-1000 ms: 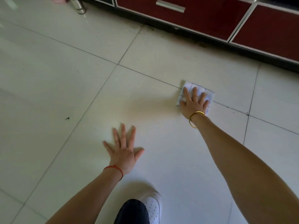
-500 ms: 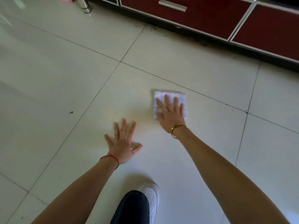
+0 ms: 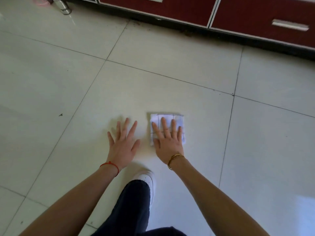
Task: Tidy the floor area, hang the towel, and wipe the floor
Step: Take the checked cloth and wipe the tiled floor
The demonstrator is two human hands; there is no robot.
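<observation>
Cloth | wiping step: I press right hand flat; left hand flat, braced on floor | next: 1 more stroke.

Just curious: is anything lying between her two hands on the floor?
No. In the head view only bare floor tile separates the left hand from the right hand on the cloth.

white cloth (thin dark grid lines), pale tiled floor, dark red cabinet.

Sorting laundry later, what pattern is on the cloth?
White cloth with thin dark grid lines, seen in the head view.
</observation>
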